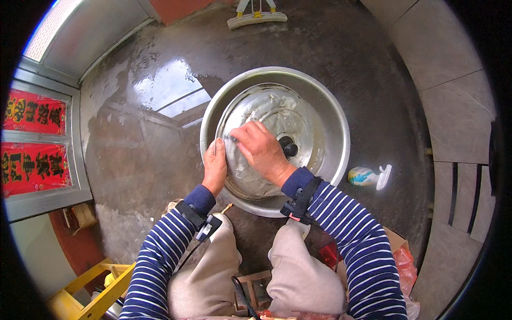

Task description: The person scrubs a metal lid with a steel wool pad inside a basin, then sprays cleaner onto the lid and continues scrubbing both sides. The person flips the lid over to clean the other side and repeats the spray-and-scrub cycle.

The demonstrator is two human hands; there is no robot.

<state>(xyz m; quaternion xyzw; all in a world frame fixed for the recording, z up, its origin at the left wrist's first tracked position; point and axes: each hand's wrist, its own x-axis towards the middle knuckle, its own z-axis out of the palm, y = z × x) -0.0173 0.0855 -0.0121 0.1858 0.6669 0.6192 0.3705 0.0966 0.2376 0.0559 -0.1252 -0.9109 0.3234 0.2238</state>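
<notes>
A wide metal basin [341, 132] stands on the floor before me. Inside it lies a round metal pot lid [280, 105] with a black knob [289, 147], its surface wet and streaked. My left hand [216, 166] grips the lid's left edge, thumb on top and fingers out of sight below. Close beside that thumb, my right hand [262, 150] bends over the lid with fingertips pinched on a small greyish thing, perhaps a scouring pad, mostly hidden by the fingers.
A spray bottle [363, 177] lies on the floor right of the basin. At the top is a sponge mop head [258, 19]. Wet floor [132, 132] reflects light at the left. A yellow stand [96, 296] is at lower left, a red plastic bag [405, 268] at lower right.
</notes>
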